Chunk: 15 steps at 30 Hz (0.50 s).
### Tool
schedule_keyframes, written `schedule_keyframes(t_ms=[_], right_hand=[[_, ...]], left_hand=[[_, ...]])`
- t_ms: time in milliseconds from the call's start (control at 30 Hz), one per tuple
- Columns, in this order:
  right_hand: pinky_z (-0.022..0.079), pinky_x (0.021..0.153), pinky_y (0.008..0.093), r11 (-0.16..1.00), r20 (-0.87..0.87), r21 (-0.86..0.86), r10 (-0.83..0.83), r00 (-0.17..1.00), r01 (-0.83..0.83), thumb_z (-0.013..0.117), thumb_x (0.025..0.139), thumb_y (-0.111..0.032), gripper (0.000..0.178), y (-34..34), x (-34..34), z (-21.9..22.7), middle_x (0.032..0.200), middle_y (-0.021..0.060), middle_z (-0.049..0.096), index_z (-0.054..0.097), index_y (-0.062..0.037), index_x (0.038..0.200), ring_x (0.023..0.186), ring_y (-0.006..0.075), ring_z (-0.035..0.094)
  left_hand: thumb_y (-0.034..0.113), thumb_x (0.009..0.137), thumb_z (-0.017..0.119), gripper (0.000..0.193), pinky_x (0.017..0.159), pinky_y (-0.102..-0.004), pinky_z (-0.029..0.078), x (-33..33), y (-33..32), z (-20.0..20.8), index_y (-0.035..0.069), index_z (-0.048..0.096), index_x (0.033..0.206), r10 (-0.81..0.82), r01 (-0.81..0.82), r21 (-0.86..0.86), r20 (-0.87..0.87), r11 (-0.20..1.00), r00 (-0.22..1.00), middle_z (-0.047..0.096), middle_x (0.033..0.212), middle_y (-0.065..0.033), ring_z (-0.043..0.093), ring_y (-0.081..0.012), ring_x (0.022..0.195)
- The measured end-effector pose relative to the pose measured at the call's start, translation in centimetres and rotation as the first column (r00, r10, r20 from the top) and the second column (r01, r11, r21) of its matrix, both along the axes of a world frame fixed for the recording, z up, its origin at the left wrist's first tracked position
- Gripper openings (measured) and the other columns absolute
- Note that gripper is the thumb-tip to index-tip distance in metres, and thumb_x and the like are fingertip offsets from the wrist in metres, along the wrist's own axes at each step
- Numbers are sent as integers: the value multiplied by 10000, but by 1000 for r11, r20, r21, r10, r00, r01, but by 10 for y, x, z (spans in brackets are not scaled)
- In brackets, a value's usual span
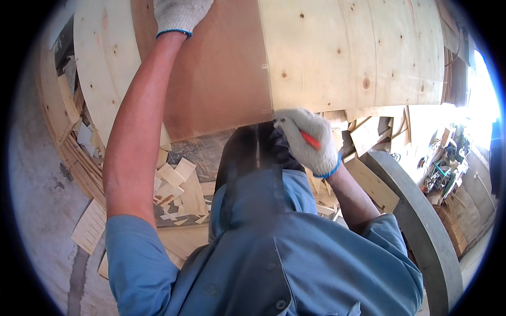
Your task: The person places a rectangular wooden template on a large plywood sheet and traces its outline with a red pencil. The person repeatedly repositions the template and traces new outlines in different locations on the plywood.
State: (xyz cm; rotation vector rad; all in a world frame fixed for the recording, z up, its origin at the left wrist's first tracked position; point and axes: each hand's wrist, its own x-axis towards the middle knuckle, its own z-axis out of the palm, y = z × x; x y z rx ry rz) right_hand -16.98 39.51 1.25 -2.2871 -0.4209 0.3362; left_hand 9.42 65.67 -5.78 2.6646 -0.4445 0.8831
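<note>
My right hand [311, 141], in a whitish knit glove with a blue cuff, is closed around a red-handled tool [310, 139]. Most of the tool is hidden in the fist, so its kind does not show. The fist is at the near edge of the wood, by the seam between a reddish-brown wood sheet [216, 73] and a pale, knotty wood sheet [337, 52]. Far up on the brown sheet rests my left hand [182, 15], gloved likewise, its fingers cut off by the top of the picture.
Another pale wood sheet [108, 68] lies left of the brown one. Wood offcuts [176, 184] are heaped below, in front of my legs. A curved grey edge [416, 216] runs along my right side. Farther right, assorted clutter [445, 176] lies near a bright opening.
</note>
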Motion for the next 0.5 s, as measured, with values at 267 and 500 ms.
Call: schedule_keyframes(t_ms=[267, 500], right_hand=[[561, 697, 308, 838, -799, 134, -224, 558, 529, 596, 995, -93, 215, 0, 37, 53, 902, 90, 735, 729, -10, 1141, 770, 161, 691], [550, 761, 321, 741, -530, 540, -69, 845, 399, 543, 1023, -154, 327, 81, 154, 51, 918, 153, 726, 682, 93, 1185, 787, 198, 676]], left_hand=[[209, 985, 609, 297, 1044, -489, 479, -7, 3, 22, -27, 685, 1147, 28, -16, 58, -207, 998, 978, 689, 1182, -245, 640, -397, 1149], [212, 931, 632, 284, 1038, -462, 466, -22, 4, 65, -18, 721, 1072, 154, -198, -74, -392, 978, 907, 709, 1100, -228, 675, -354, 1080]])
